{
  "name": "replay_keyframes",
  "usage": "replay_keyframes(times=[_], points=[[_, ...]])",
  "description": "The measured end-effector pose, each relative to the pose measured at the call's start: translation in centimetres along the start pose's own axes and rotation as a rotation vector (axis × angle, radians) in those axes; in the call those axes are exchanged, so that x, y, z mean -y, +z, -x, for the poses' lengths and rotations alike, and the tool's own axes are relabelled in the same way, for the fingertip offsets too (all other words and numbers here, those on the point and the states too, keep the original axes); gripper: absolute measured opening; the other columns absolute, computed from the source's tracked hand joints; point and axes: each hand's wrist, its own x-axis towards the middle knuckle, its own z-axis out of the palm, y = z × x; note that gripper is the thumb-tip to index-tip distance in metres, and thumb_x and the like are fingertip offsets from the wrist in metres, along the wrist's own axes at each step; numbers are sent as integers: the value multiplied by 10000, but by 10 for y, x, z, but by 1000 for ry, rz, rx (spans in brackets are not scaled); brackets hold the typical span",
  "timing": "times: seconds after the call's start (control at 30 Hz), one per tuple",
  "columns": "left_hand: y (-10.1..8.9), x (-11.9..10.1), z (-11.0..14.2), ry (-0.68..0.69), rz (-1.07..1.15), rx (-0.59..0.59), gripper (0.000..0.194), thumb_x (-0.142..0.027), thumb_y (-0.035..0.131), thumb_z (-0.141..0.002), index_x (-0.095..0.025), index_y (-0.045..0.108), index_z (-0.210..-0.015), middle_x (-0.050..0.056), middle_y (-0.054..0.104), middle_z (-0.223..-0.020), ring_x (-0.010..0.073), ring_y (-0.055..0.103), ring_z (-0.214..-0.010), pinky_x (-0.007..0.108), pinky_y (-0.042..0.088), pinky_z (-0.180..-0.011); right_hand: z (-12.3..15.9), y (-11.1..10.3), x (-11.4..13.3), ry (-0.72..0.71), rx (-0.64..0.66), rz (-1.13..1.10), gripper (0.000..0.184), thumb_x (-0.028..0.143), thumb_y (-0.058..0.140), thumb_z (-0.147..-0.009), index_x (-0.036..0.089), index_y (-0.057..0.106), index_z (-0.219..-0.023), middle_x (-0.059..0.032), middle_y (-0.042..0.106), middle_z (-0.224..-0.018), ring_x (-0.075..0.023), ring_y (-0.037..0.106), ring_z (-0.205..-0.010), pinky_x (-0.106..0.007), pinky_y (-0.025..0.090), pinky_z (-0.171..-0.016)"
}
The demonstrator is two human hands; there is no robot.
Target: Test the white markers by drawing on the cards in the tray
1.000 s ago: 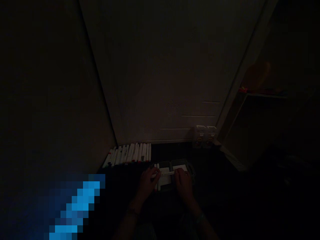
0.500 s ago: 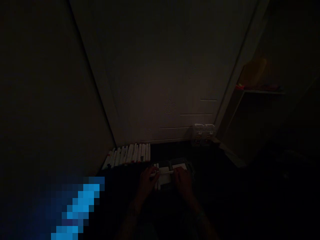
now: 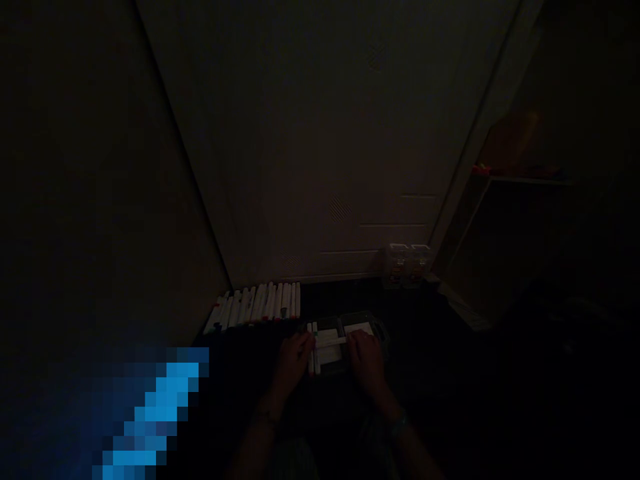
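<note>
The scene is very dark. A white marker [image 3: 332,342] lies crosswise over an open clear plastic case [image 3: 377,321], its right end pinched in my right hand [image 3: 367,355]. My left hand [image 3: 294,357] is at the case's left side with its fingers curled near the marker's other end; what they grip is hidden. Two white markers [image 3: 314,360] stand side by side lengthwise in the left part of the case, touching or close to my left fingertips. Pale flat pieces, perhaps paper, show in the case under the held marker.
A row of several white markers [image 3: 255,307] with coloured ends lies at the back left, near the wall panel [image 3: 320,167]. Two clear cases with handles [image 3: 407,267] stand upright at the back right. On the right is a shelf [image 3: 530,180] with an orange-yellow thing on it.
My left fingers have drawn slightly left, off the middle of the held marker, baring more of the two markers in the case. The right hand keeps its pinch. The view has shifted slightly.
</note>
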Motion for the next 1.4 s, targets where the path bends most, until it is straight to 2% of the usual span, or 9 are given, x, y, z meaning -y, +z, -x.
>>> replay_keyframes(times=[0.2,0.47,0.97,1.17,1.27,1.4], points=[[-4,-5,-1,10,-21,-38,329,-414,380,-851,-220,634,-928,49,649,-904,183,575,-865,317,417,-786,1,1,0,-16,-16,-2,316,274,275,-945,187,572,-881,-47,612,-845,-157,542,-815,-280,340,-775],[-4,-6,-2,31,-17,-22,313,-410,399,-837,-218,642,-880,46,653,-874,178,580,-842,312,423,-778,0,-3,1,-4,14,-31,301,263,277,-945,192,568,-914,-42,607,-859,-156,539,-829,-279,338,-790],[-2,-5,1,14,1,-26,348,-421,385,-850,-205,647,-928,62,667,-914,183,588,-844,314,431,-784,0,-2,0,-1,-4,-24,302,283,287,-941,194,566,-867,-44,615,-820,-159,551,-797,-269,344,-750],[-4,-8,0,20,2,-4,352,-402,376,-856,-206,668,-865,48,679,-839,173,596,-784,296,424,-742,0,-2,0,-5,8,11,320,293,287,-942,191,565,-819,-37,609,-775,-152,544,-759,-267,336,-730],[-7,-13,-1,22,15,-29,347,-403,383,-850,-206,668,-838,32,680,-797,158,596,-733,276,421,-711,0,-4,1,-2,15,8,300,278,293,-941,189,565,-850,-39,612,-806,-155,543,-786,-270,333,-747],[-10,-16,-2,13,32,7,380,-414,360,-853,-195,663,-789,8,674,-717,141,586,-670,248,417,-658,0,-8,3,-21,35,-19,300,266,289,-943,195,576,-890,-37,616,-841,-150,547,-811,-267,337,-766]])
